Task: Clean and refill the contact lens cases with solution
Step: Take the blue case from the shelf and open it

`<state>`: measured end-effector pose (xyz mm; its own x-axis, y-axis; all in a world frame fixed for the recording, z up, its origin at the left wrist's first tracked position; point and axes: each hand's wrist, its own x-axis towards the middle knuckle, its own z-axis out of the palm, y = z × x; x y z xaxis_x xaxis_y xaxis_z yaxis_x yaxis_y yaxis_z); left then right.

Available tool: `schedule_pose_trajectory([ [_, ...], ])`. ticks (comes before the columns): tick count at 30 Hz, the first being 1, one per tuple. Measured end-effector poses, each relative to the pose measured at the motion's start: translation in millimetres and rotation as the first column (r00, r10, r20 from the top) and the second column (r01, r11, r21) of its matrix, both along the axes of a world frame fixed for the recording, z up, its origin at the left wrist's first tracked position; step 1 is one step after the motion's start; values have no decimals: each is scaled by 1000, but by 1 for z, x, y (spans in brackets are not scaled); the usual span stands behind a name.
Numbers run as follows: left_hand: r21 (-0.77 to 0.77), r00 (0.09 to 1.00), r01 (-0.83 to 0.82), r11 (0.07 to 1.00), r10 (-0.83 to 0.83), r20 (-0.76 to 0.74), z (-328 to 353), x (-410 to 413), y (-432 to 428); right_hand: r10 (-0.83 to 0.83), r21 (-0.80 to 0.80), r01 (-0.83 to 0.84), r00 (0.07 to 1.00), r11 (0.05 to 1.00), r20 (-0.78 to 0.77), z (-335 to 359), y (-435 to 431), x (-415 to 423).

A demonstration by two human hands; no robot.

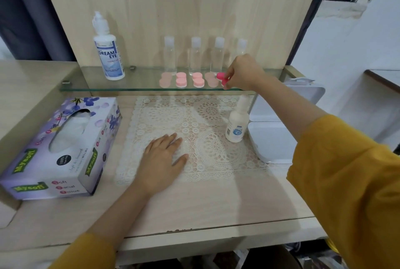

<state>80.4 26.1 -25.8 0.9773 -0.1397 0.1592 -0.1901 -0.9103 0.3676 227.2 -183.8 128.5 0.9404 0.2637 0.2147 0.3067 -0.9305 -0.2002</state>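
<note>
Where the pale wood-grain desk [194, 210] meets its upright back panel, a clear glass shelf [140, 83] runs across. On the desk lie a white lace mat [216, 149] of round openwork motifs and, left of it, a purple floral tissue box [65, 149]. The left hand [164, 160] rests flat on the mat, fingers straight. A tall white solution bottle [108, 56] stands at the shelf's left end, and four small clear bottles [195, 56] line the back. Before them sit pale pink lens cases [181, 79], paired round discs. At the row's right end the right hand [243, 73] pinches a brighter pink case [221, 78]; whether it touches the glass is unclear.
</note>
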Motion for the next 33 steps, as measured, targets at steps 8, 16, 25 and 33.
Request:
schedule_pose_trajectory([
  [8, 13, 1000, -9, 1000, 9, -4, 2, -1, -1, -13, -41, 15, 999, 999, 49, -1, 2, 0],
  [16, 6, 1000, -10, 1000, 10, 8, 2, -1, -1, -17, 6, 17, 999, 1000, 28, 1, 1, -3],
  [25, 13, 1000, -8, 1000, 8, 7, 0, 0, 0, -114, 45, 111, 992, 993, 58, 17, -16, -9],
  [33, -1, 1000, -11, 1000, 11, 6, -1, 1, 0, -136, -64, 136, 991, 989, 14, 12, -22, -7],
])
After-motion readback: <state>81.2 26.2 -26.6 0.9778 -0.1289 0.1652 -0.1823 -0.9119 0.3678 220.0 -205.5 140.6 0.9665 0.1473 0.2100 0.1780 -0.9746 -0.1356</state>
